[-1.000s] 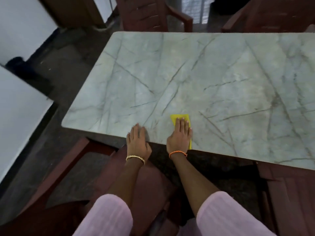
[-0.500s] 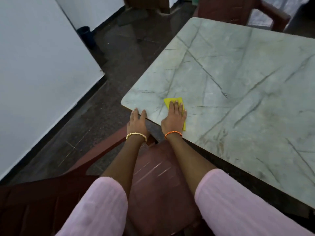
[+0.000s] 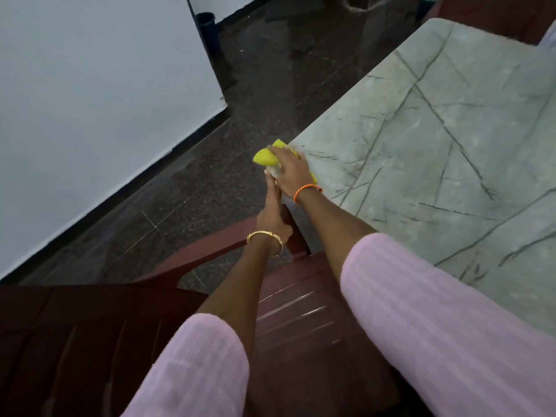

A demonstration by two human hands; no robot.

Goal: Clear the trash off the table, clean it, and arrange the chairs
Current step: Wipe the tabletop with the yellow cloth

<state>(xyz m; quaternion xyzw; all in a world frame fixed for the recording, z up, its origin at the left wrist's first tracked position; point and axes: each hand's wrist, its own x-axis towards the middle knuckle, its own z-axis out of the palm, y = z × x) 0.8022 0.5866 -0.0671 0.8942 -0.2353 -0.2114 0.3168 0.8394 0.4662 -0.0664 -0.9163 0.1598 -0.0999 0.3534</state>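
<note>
The grey-green marble table [image 3: 436, 145] fills the right side of the head view. My right hand [image 3: 293, 173], with an orange bracelet, presses a yellow cloth [image 3: 264, 158] at the table's near left corner, and the cloth bulges out over the edge. My left hand [image 3: 272, 212], with a gold bangle, is held edge-on just below and beside that corner, fingers straight, its tips under the cloth. A small pale bit shows between the two hands; what it is I cannot tell.
A dark red plastic chair [image 3: 301, 311] stands under my arms against the table's near side, its armrest by my left wrist. Another red chair [image 3: 496, 13] is at the far end. A white wall [image 3: 90, 100] and a dark bin [image 3: 207, 28] border the granite floor on the left.
My right hand has slid the cloth left along the near edge to the table's corner, where it now hangs over. My left hand left the tabletop and dropped below the edge.
</note>
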